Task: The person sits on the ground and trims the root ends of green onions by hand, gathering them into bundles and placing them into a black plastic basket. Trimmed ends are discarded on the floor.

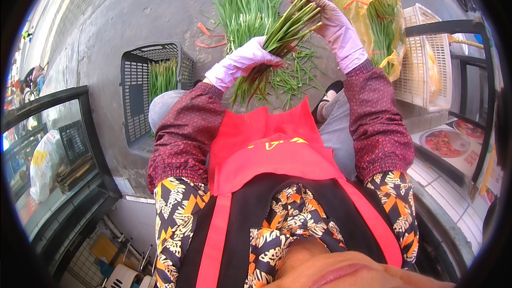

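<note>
My left hand (pixel 248 61), in a pale pink glove, is closed around a bunch of long green stalks (pixel 282 34), thick ends up to the right and darker leafy ends hanging down. My right hand (pixel 326 14), gloved too, is beside the upper ends of the stalks, fingers bent over and apart; whether the fingertips touch them I cannot tell. Behind the bunch a large pile of green garlic chives or similar leaves (pixel 250 2) lies on the concrete floor. Loose cut bits (pixel 298 73) are scattered under my hands. Red ties (pixel 208 36) lie left of the pile.
At left stands a grey plastic crate (pixel 134 88) with upright green stalks inside. On the right, a yellow plastic bag (pixel 340 2) of greens leans by white plastic baskets (pixel 416 64). Black-framed glass panels (pixel 86 128) flank me. My knees and a dark shoe (pixel 335 88) border the scraps.
</note>
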The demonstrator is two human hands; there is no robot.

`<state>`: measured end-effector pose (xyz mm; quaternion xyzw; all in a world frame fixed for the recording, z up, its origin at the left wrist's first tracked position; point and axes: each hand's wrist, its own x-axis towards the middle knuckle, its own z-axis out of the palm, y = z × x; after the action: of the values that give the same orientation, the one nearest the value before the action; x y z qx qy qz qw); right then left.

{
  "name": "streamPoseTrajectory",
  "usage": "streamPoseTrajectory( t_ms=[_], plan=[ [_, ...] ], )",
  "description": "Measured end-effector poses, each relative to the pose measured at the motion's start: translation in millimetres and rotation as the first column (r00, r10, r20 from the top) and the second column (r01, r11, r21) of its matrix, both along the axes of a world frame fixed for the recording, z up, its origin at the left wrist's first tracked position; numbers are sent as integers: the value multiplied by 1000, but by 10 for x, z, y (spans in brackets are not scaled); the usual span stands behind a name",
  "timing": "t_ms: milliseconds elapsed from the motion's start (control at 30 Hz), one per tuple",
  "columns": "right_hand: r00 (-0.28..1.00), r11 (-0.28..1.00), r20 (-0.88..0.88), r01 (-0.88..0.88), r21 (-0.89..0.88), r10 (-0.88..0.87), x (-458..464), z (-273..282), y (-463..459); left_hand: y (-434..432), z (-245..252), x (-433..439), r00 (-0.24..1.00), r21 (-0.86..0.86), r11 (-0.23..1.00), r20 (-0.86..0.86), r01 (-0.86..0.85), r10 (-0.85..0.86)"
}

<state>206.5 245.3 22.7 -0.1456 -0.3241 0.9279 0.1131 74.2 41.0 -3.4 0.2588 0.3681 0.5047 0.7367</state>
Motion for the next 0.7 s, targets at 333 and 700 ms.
streamPoseTrajectory(
  t_ms=[333,700],
  plan=[
    [994,981,-72,90,171,-79,155,-270,354,-112,-13,-128,1000,-58,998,-9,-12,12],
    [476,442,854,-733,517,-211,520,-131,434,-195,79,-244,982,-61,980,1,-191,191]
  ],
)
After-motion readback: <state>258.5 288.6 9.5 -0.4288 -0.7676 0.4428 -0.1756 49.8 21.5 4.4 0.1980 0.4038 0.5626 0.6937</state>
